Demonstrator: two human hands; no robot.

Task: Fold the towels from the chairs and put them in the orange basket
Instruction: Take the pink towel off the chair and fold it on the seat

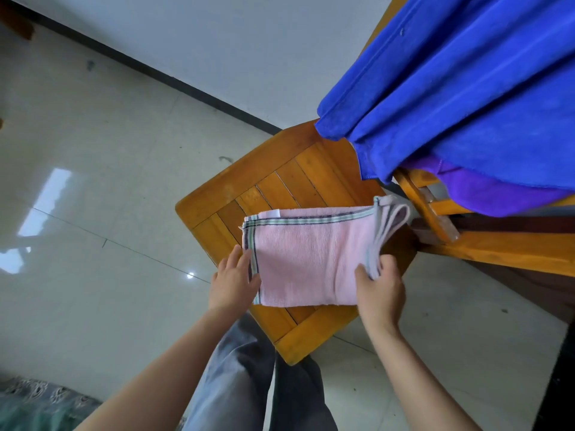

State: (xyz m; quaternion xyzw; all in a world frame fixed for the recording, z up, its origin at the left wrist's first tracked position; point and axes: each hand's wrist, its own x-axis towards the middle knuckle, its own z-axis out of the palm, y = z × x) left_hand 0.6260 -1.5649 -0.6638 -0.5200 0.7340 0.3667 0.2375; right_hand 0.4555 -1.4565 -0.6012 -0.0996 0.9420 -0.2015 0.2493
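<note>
pink towel (308,259) folded on wooden chair seat (249,188) | left hand (233,281) flat on left edge | right hand (381,287) pinches right layers | blue towel (466,104) over purple towel (485,194), upper right

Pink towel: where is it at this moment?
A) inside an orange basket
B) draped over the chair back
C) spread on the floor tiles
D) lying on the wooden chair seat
D: the pink towel lies folded flat on the slatted chair seat, the left hand resting on its left edge and the right hand pinching the layers at its right end.
</note>
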